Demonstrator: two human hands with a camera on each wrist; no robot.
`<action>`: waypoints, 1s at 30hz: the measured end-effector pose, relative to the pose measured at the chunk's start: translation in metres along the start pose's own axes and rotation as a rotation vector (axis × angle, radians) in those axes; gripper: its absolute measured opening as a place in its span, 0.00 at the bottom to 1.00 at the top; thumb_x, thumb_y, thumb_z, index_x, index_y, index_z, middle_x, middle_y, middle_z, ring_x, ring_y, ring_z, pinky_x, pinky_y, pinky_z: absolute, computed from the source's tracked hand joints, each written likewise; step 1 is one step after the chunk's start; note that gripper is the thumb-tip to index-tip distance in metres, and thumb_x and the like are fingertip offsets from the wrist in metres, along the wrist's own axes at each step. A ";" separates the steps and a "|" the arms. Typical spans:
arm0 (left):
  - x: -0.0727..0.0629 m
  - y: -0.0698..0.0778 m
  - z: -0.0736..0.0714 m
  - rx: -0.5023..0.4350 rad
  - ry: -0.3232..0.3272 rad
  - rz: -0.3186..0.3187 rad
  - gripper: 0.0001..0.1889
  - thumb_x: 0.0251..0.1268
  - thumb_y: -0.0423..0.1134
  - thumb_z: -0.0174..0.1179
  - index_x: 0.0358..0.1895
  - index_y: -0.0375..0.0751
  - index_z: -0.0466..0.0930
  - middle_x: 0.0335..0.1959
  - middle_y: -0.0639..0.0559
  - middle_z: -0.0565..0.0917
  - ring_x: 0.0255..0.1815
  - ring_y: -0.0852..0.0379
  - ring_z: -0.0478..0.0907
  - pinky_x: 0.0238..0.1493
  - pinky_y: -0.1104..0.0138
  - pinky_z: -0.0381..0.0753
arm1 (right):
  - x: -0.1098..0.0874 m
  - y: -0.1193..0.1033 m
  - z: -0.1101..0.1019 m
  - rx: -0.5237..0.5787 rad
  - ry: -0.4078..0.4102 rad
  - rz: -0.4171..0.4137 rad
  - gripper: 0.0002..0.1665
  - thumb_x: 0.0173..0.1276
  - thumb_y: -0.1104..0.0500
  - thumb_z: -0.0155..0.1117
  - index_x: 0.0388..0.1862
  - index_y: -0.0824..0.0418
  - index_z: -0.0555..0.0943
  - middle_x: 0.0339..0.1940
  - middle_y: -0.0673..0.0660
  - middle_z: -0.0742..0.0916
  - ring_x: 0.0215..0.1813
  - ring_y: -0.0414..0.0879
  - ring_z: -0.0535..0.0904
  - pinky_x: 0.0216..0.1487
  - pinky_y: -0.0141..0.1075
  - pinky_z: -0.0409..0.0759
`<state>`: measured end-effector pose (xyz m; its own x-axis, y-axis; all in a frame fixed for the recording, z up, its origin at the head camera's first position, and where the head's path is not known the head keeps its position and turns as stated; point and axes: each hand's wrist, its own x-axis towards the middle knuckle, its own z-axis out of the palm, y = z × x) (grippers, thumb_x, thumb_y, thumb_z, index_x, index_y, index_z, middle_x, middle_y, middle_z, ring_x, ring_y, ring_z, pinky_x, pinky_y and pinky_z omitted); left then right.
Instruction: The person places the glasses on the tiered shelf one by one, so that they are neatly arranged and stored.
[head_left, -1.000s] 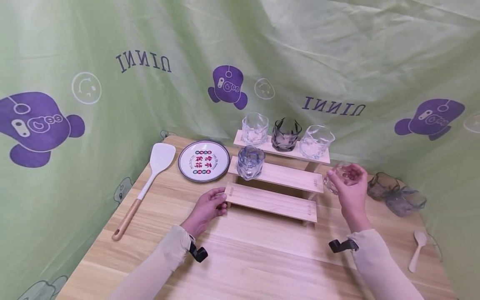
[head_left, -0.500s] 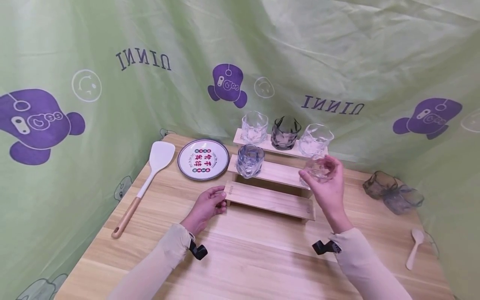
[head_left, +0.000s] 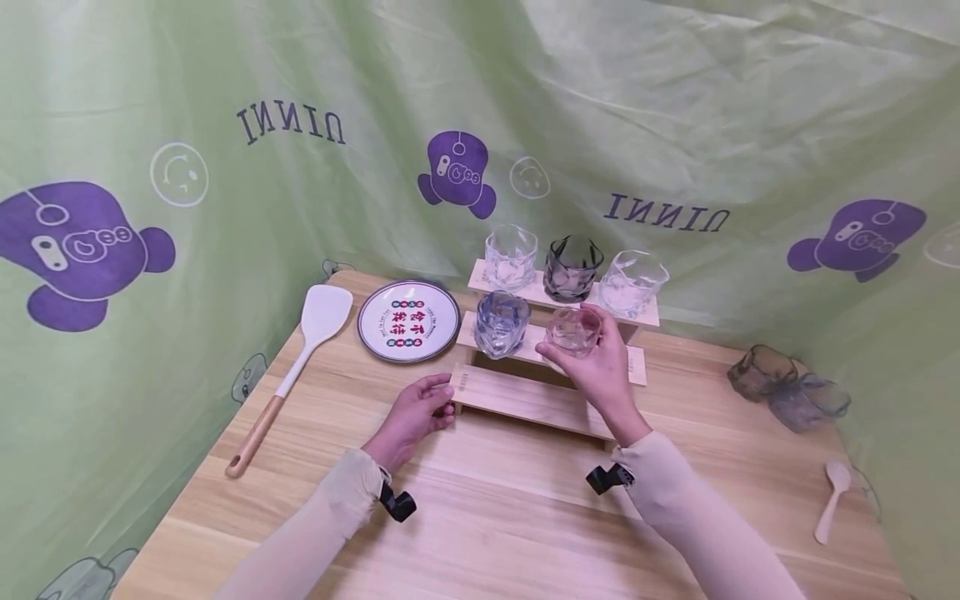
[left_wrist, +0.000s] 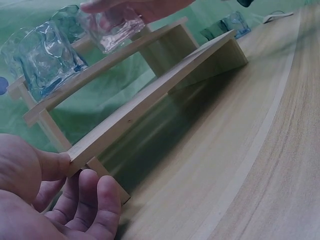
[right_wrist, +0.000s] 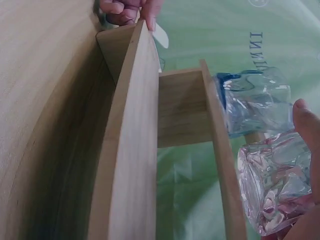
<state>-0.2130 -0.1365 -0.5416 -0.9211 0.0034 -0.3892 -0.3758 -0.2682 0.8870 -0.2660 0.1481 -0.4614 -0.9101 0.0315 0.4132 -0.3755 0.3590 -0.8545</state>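
A three-tier wooden stand (head_left: 532,395) is on the table. My left hand (head_left: 411,419) pinches the left end of its lowest shelf, thumb on the edge and fingers underneath in the left wrist view. My right hand (head_left: 603,367) grips a clear, pink-tinted glass tumbler (right_wrist: 275,182) right over the middle shelf. Just left of it, a blue glass tumbler (head_left: 502,325) stands on that same shelf. Along the top shelf are a clear tumbler (head_left: 511,257), a dark grey tumbler (head_left: 572,268) and another clear tumbler (head_left: 633,283). The lowest shelf holds nothing.
Left of the stand lie a round plate (head_left: 408,322) with red lettering and a white spatula (head_left: 306,354) with a wooden handle. At the table's right are a smoky brown glass (head_left: 761,372), a bluish glass (head_left: 808,402) and a small white spoon (head_left: 832,500). Green curtain encloses the table.
My right hand has carried the pink-tinted tumbler leftward, from beyond the stand's right end to over the middle shelf beside the blue tumbler. My left hand has kept its place.
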 end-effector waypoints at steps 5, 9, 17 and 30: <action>0.000 -0.001 0.001 -0.004 -0.005 0.002 0.22 0.72 0.31 0.60 0.67 0.34 0.72 0.41 0.45 0.79 0.36 0.55 0.78 0.41 0.64 0.85 | 0.000 0.005 0.007 0.003 0.002 0.019 0.55 0.41 0.52 0.91 0.67 0.58 0.71 0.56 0.58 0.82 0.57 0.52 0.78 0.61 0.47 0.78; -0.001 -0.001 0.002 -0.011 -0.003 -0.001 0.22 0.72 0.30 0.60 0.67 0.35 0.73 0.40 0.45 0.80 0.36 0.55 0.78 0.40 0.65 0.85 | -0.001 0.004 0.006 -0.030 -0.014 0.031 0.57 0.42 0.50 0.90 0.69 0.58 0.69 0.58 0.59 0.81 0.59 0.53 0.77 0.63 0.47 0.77; 0.000 -0.002 0.001 -0.011 -0.009 -0.009 0.23 0.72 0.31 0.61 0.68 0.35 0.72 0.42 0.45 0.79 0.37 0.54 0.78 0.41 0.64 0.85 | -0.011 0.001 -0.010 -0.138 -0.098 0.041 0.62 0.46 0.47 0.88 0.75 0.59 0.61 0.62 0.62 0.78 0.61 0.56 0.75 0.61 0.50 0.79; 0.000 -0.001 0.000 -0.008 -0.013 0.001 0.23 0.72 0.31 0.61 0.68 0.34 0.71 0.41 0.46 0.79 0.36 0.56 0.78 0.41 0.65 0.85 | -0.006 0.004 -0.004 -0.105 -0.060 0.050 0.62 0.48 0.46 0.87 0.75 0.58 0.60 0.57 0.63 0.80 0.56 0.55 0.78 0.57 0.48 0.81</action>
<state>-0.2127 -0.1366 -0.5421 -0.9227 0.0154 -0.3853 -0.3743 -0.2757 0.8854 -0.2620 0.1529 -0.4663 -0.9371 -0.0028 0.3491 -0.3123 0.4539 -0.8345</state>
